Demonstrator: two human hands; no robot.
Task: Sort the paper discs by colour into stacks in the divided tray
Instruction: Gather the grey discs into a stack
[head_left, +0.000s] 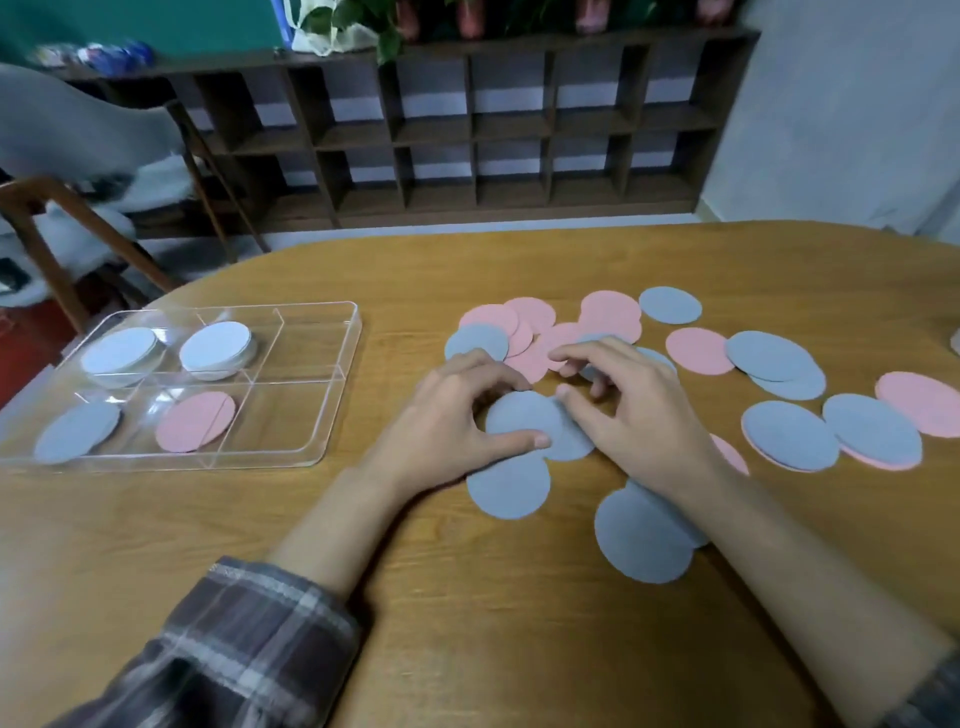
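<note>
- A grey disc (524, 415) is pinched between both hands on the table (467, 597).
- It is gripped by the left hand (457, 415) and the right hand (639, 410).

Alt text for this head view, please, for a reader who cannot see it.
Both hands, left hand and right hand, gather a blue disc from loose pink and blue discs on a wooden table. At left, a clear tray holds blue and pink discs.
</note>
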